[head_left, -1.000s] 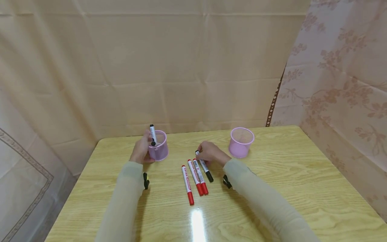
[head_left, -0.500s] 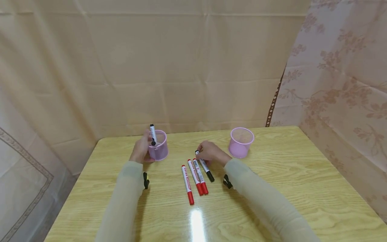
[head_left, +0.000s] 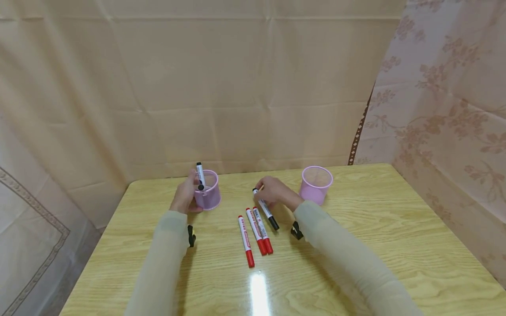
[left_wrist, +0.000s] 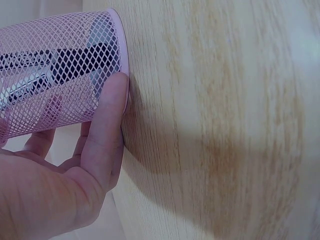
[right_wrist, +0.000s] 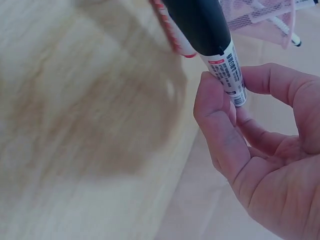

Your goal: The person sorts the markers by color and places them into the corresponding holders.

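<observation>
Three red-capped markers [head_left: 256, 231] lie on the wood-grain table [head_left: 356, 219], caps pointing between 5 and 6 o'clock. Clock taken from the head view, centred on these markers, 12 toward the beige curtain [head_left: 237, 87]. The marker at the 9 o'clock end lies slightly apart; the other two lie close side by side.

Right hand [head_left: 273, 189], at 1 o'clock: thumb and fingertips pinch the white end of a black-capped marker [head_left: 265, 210]. Its cap points to 5 o'clock. Cannot tell whether the cap end touches the table.

Left hand [head_left: 183, 193], between 10 and 11 o'clock: grips pink mesh cup A [head_left: 209, 198] from the cup's 9 o'clock side. Left wrist view: one finger lies along the mesh, tip by the base ring; the other fingers are partly hidden, their spacing cannot be told.

Cup A contents: two markers with black ends [head_left: 200, 175], both leaning toward the gripping hand. Dark lower ends visible through the mesh.

Pink mesh cup B [head_left: 313, 194]: upright on the table at 2 o'clock, beyond the right forearm.
</observation>
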Demonstrator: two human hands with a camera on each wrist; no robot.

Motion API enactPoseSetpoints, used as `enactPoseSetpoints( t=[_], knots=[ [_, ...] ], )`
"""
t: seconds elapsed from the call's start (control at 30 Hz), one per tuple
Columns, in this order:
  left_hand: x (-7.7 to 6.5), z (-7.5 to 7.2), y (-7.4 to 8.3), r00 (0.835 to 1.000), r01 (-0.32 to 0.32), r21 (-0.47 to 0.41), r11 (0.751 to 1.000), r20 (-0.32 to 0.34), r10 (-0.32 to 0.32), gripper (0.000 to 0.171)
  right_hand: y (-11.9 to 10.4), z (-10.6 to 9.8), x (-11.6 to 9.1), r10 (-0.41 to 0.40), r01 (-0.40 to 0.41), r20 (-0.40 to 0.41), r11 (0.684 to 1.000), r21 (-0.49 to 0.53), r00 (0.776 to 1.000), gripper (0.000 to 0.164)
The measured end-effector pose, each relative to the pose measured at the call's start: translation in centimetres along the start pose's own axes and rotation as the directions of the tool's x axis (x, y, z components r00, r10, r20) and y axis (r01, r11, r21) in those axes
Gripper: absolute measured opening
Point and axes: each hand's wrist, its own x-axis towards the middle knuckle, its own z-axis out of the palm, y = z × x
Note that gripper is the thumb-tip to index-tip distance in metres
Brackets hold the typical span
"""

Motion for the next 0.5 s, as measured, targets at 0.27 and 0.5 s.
enactPoseSetpoints(
  t=[0.27, 0.5],
  knots=[
    [-0.1, 0.0, 0.1, 1.000, -0.005, 0.002, 1.000, 0.000, 0.005, 0.088, -1.2, -0.6, 0.1, -0.032, 0.027, 0.042, 0.992, 0.127, 0.999, 0.033],
    [0.0, -0.1, -0.1, 1.000, -0.015, -0.009, 1.000, 0.006, 0.015, 0.088, -1.8, -1.0, -0.2, -0.048, 0.021, 0.111, 0.972, 0.232, 0.993, 0.034]
  ],
)
